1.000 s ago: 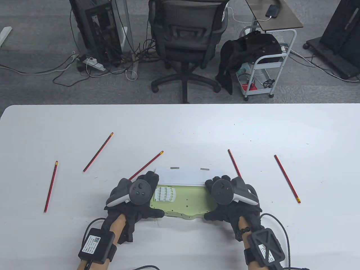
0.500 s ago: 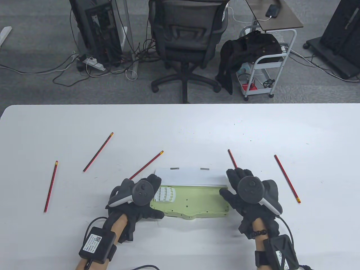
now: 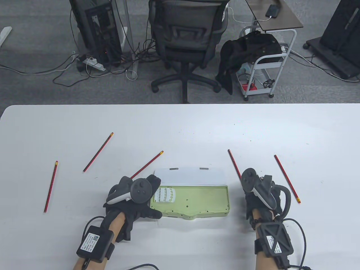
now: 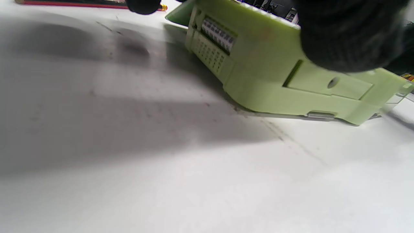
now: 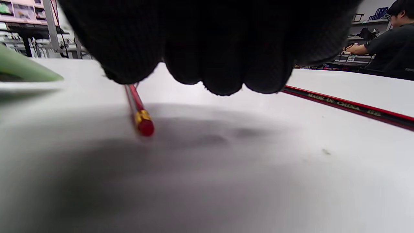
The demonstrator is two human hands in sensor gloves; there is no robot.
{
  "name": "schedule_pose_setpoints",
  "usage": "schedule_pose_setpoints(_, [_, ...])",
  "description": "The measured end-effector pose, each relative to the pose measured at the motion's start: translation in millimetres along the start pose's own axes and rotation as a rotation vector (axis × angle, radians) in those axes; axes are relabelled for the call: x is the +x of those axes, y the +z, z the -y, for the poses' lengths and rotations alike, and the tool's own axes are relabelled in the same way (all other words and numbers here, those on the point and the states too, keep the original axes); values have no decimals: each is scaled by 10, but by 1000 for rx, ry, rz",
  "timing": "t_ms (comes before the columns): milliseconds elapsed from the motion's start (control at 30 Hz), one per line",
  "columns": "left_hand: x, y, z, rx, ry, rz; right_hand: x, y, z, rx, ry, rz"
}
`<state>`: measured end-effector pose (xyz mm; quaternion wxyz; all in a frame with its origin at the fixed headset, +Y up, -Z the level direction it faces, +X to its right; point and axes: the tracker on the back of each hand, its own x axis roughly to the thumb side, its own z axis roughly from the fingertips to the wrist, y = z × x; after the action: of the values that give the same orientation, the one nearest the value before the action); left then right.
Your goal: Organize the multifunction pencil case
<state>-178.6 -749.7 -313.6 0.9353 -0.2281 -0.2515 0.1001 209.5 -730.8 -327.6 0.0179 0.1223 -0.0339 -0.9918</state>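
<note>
**Pencil case held open at its left end, right hand down over a pencil**

Pencil case [image 3: 194, 201] in pale green plastic is seen lying open on the white tabletop [image 3: 180, 126], near the front edge and roughly central. Its shallow tray faces up, dotted with small holes, and a white ribbed insert [image 3: 165, 194] is set at the tray's left end. The white lid [image 3: 191, 176] is folded back on the far side, with two small grey strips along its far edge. In the left wrist view the green outer wall is shown moulded with a grid of small squares and a recessed panel.

The left hand [image 3: 132, 201] is placed at the case's left end, fingers curled over the far corner and thumb laid along the near edge, so the case is gripped.

The right hand [image 3: 260, 197] is set just to the right of the case, apart from it, turned on edge. In the right wrist view its fingers [image 5: 223, 64] are curled down over a red pencil [image 3: 234, 162] whose eraser end pokes out beneath them; whether the pencil is actually pinched cannot be told.

Four more red pencils are scattered on the tabletop: one [image 3: 287, 178] just right of the right hand, one [image 3: 147, 164] reaching toward the left hand, and two [image 3: 98, 152] [image 3: 51, 186] farther left.
</note>
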Motion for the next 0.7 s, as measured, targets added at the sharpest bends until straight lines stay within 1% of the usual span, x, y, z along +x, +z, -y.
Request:
schedule_pose_setpoints(267, [12, 1, 4, 1, -1, 1, 184, -147, -99, 93, 113, 19])
schedule_pose_setpoints(300, [13, 1, 5, 1, -2, 1, 219, -148, -108, 68, 142, 12])
schedule_pose_setpoints(433, [20, 1, 10, 2, -7, -2, 302, -157, -138, 39, 204, 26])
schedule_pose_setpoints(700, [25, 3, 14, 3, -10, 0, 376, -200, -154, 65, 267, 19])
